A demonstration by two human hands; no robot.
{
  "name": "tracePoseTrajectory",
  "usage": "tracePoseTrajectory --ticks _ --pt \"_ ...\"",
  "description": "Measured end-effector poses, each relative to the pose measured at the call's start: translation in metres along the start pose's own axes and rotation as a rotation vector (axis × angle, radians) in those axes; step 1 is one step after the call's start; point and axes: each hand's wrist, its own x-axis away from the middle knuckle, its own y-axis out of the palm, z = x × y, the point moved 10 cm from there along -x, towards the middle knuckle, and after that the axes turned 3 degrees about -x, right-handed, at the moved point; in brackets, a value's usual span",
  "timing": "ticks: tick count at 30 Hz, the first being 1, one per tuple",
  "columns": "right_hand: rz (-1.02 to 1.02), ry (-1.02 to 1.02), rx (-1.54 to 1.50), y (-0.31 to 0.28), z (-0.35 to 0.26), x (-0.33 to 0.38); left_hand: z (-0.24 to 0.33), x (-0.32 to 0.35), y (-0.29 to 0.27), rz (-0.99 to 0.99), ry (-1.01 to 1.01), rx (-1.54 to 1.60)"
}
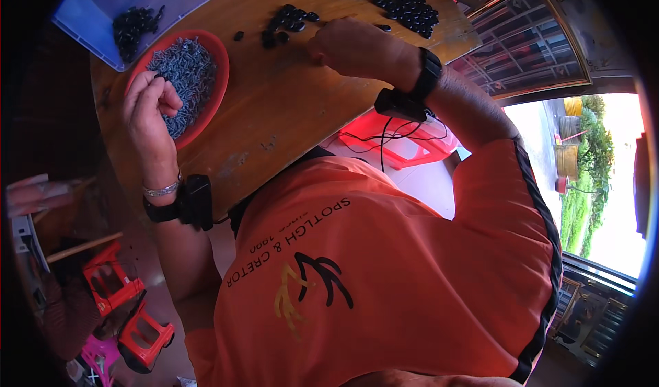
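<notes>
Head view: left hand (149, 112) curls over the red bowl (223, 63) of screws (195, 71), a dark speck (159, 76) at its fingers too small to identify, hold unclear; right hand (360, 49) bunched beside black pieces (283, 23), fingertips hidden, grip impossible to tell.

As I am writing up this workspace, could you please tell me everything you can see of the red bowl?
The red bowl looks like smooth plastic, with a raised rim; its outline appears oval in this wide view. It stands upright on the wooden table, close to the translucent bin, and is heaped with small grey screw-like pieces. The left hand covers part of its near-left side; whether it touches the rim is unclear. Its underside is hidden.
</notes>
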Motion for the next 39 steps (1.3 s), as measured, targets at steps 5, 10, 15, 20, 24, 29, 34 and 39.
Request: tracePoseTrajectory --ticks 5,10,15,20,24,29,34,39 --pt "0.086 -0.131 0.096 -0.001 -0.011 -0.005 0.000 -0.002 0.002 -0.034 0.006 -0.008" --pt "0.080 -0.033 0.045 -0.013 -0.011 -0.015 -0.001 -0.002 0.006 -0.072 -0.006 -0.026" --pt "0.334 -0.144 -0.552 -0.069 -0.016 -0.034 0.001 0.002 0.014 -0.108 -0.011 -0.040" --pt "0.238 -0.246 -1.311 -0.071 -0.034 -0.075 0.006 0.005 0.022 -0.190 0.069 -0.051" --pt "0.124 -0.290 -1.670 -0.056 -0.060 -0.096 0.013 0.005 0.019 -0.137 0.127 -0.104" --pt "0.142 -0.275 -1.599 -0.038 -0.078 -0.101 0.021 0.006 0.015 -0.108 0.215 -0.157" --pt "0.145 -0.266 -1.550 -0.024 -0.078 -0.098 0.019 0.005 0.015 -0.108 0.235 -0.239" --pt "0.243 -0.303 -1.483 -0.035 -0.067 -0.097 0.028 0.007 0.013 -0.092 0.270 -0.384"
